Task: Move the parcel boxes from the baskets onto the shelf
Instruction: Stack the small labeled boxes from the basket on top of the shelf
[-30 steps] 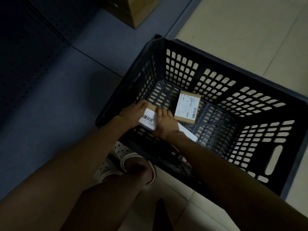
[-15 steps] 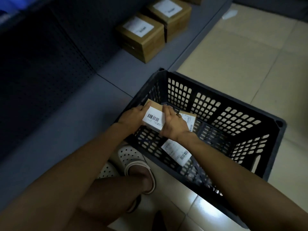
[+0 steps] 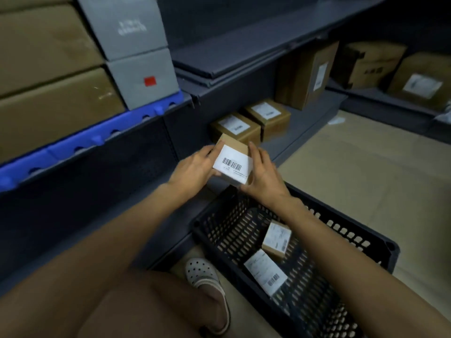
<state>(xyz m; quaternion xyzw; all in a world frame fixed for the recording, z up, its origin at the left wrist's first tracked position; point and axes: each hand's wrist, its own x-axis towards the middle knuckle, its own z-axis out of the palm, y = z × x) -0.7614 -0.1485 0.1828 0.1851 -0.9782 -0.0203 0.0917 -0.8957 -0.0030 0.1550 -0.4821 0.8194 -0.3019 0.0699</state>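
Note:
A small brown parcel box (image 3: pixel 233 160) with a white barcode label is held in the air between both my hands, above the far corner of the black plastic basket (image 3: pixel 346 236). My left hand (image 3: pixel 195 167) grips its left side and my right hand (image 3: pixel 264 175) grips its right side. Inside the basket lie another small brown box (image 3: pixel 277 239) and a flat white-labelled parcel (image 3: pixel 266 272). The dark grey bottom shelf (image 3: pixel 302 128) lies just beyond the held box, with two labelled brown boxes (image 3: pixel 235 128) (image 3: pixel 268 115) on it.
A tall brown carton (image 3: pixel 307 74) stands further along the bottom shelf. Large brown cartons (image 3: pixel 48 76) and grey boxes (image 3: pixel 141 76) fill the upper left shelf over a blue tray (image 3: pixel 80 140). My foot in a white clog (image 3: pixel 207 281) is beside the basket. Beige floor lies right.
Both hands have lifted the labelled box up out of the basket and carried it toward the bottom shelf. My view has tilted up, showing the shelves.

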